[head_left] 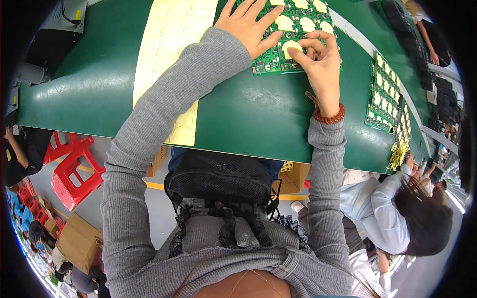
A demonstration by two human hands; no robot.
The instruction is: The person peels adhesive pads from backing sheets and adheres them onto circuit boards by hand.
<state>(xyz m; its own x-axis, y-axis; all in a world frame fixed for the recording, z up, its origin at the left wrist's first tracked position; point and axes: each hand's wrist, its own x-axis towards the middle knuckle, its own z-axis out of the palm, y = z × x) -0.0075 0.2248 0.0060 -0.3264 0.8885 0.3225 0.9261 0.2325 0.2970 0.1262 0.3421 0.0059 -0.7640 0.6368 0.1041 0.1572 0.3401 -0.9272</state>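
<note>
A green circuit board panel [268, 64] lies on the green table, with rows of pale yellow rounded stickers [307, 24] on it. My left hand [248, 29] rests on the panel's left part, its fingers spread and nothing held. My right hand [320, 57] is closed in a pinch at the edge of a pale yellow sticker [290, 48] in the panel's nearest row. The thumb touches that sticker, which lies against the board. Left of the panel is a long pale yellow sticker sheet [164, 54] with cut outlines, partly covered by my left forearm.
More stickered circuit board panels [382, 94] lie at the table's right, beside a bundle of yellow strips [397, 155]. A co-worker in a white top [377, 213] sits there. Black equipment [54, 39] stands at the far left. Red stools [74, 174] stand on the floor at left.
</note>
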